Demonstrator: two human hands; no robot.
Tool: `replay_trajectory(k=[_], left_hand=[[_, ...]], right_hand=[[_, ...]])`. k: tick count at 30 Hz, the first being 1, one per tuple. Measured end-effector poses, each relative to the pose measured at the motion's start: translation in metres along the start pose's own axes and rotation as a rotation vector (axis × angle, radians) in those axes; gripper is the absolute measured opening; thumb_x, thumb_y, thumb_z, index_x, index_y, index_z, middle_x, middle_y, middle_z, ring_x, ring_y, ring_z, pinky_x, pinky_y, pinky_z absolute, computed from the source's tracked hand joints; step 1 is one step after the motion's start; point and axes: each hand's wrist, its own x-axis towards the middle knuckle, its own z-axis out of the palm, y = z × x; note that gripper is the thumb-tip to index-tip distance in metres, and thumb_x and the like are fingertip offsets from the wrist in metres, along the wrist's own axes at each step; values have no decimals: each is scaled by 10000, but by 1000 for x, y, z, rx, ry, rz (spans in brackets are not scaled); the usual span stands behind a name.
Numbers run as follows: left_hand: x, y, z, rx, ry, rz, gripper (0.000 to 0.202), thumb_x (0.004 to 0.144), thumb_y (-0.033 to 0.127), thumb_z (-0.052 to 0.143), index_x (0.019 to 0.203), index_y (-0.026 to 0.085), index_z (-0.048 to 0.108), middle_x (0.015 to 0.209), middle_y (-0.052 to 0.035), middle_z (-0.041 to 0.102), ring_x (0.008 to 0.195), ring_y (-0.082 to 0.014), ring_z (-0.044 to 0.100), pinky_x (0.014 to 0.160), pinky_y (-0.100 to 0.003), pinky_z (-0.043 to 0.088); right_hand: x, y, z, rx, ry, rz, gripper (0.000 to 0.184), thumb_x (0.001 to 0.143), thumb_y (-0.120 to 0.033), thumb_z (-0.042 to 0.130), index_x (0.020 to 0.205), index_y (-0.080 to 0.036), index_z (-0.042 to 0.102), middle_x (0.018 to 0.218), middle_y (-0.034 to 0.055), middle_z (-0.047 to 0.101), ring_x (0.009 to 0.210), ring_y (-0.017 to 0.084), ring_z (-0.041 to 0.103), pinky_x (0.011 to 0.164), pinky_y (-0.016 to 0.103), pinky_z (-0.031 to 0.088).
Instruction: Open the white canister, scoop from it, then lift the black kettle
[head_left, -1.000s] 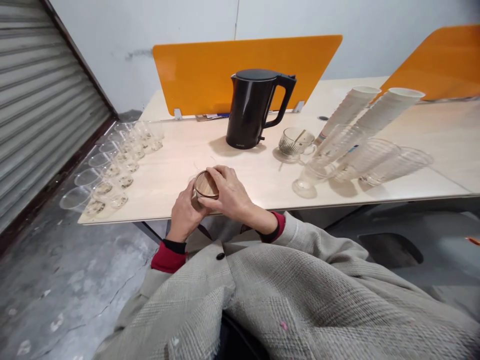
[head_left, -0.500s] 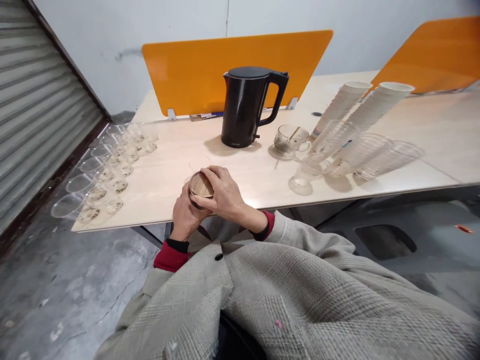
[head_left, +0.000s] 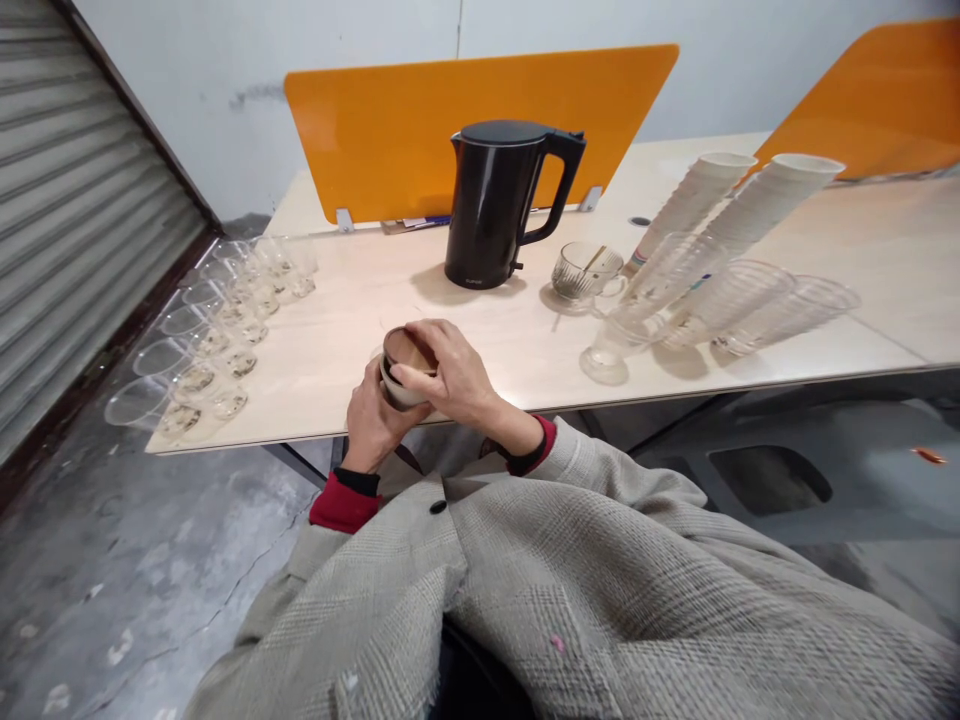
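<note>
Close to the table's front edge, my left hand (head_left: 373, 418) is wrapped round the side of a small pale round jar (head_left: 403, 394). My right hand (head_left: 461, 382) grips a round lid with a wood-look top (head_left: 409, 348) by its edge, thumb on the near side and fingers over the far side. The lid sits tilted over the jar, and part of the jar's pale body shows beneath it. The jar's contents are hidden. Beyond my hands stands a black electric kettle (head_left: 491, 205), its handle to the right.
Several clear plastic cups with dark bits in the bottom (head_left: 196, 375) stand in rows at the table's left end. Right of the kettle are a glass cup with a spoon (head_left: 586, 272), stacked clear cups (head_left: 742, 305) and tall stacks of paper cups (head_left: 787, 195). Orange dividers (head_left: 375, 140) stand behind.
My right hand has raised and tilted the lid, so more of the jar's pale body shows below it. My left hand keeps its hold. The view has shifted slightly.
</note>
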Motion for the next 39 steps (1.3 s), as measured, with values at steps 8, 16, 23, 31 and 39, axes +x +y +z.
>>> replay_trajectory(k=[8, 16, 23, 31, 39], left_hand=[[0, -2, -3, -71, 13, 10, 1006, 648, 507, 958, 1512, 265, 503, 1412, -113, 755, 1278, -371, 742, 1033, -478, 610], [2, -8, 0, -90, 54, 25, 989, 663, 542, 942, 1520, 283, 520, 1387, -103, 776, 1272, -375, 749, 1016, -470, 622], [2, -8, 0, -60, 39, -20, 1000, 654, 594, 923, 1516, 280, 525, 1341, -113, 795, 1242, -409, 757, 991, -516, 628], [1, -5, -1, -40, 37, -15, 971, 689, 609, 894, 1525, 291, 516, 1395, -103, 771, 1301, -400, 730, 1045, -509, 608], [2, -4, -1, 0, 20, -21, 983, 695, 614, 892, 1531, 273, 504, 1366, -115, 781, 1285, -410, 736, 1006, -498, 615]], right_hand=[[4, 50, -38, -121, 291, -18, 681, 910, -539, 743, 1491, -235, 559, 1464, 168, 610, 1403, 372, 541, 1226, 591, 447], [-16, 123, -45, -410, 76, 392, 657, 858, -398, 785, 1418, -97, 619, 1397, 252, 633, 1297, 400, 576, 1156, 549, 496], [-8, 120, -81, -464, 137, 398, 841, 924, -480, 777, 1609, -105, 465, 1569, 281, 537, 1431, 410, 538, 1198, 550, 471], [47, 113, -173, -793, 291, 692, 618, 1065, -401, 614, 1585, -84, 504, 1345, 264, 707, 1233, 375, 687, 1031, 478, 544], [75, 118, -171, -828, 147, 845, 271, 1075, -217, 584, 1234, -125, 784, 1276, 214, 783, 1114, 276, 743, 861, 337, 520]])
